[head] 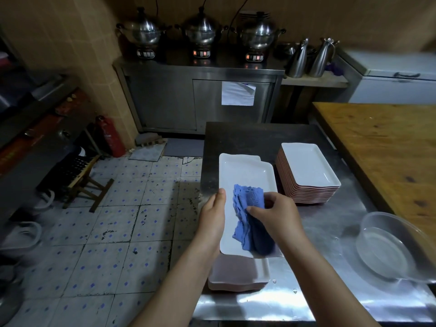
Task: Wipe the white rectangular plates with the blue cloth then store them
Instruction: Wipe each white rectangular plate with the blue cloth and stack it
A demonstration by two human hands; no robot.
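A white rectangular plate [243, 175] is held up over the steel table's left edge. My left hand [213, 214] grips its left rim, thumb on top. My right hand [274, 214] clutches the folded blue cloth [249, 217] and presses it onto the near half of that plate. Under the plate, near me, lies a short stack of plates [238, 272] with pink undersides. A taller stack of white plates [309, 173] stands to the right, farther back on the table.
The steel table [330, 300] carries a clear plastic bowl [389, 249] at the right and some water drops. A wooden worktop [387, 149] adjoins it on the right. A folding stool [82, 182] and a red fire extinguisher [111, 135] stand on the tiled floor to the left.
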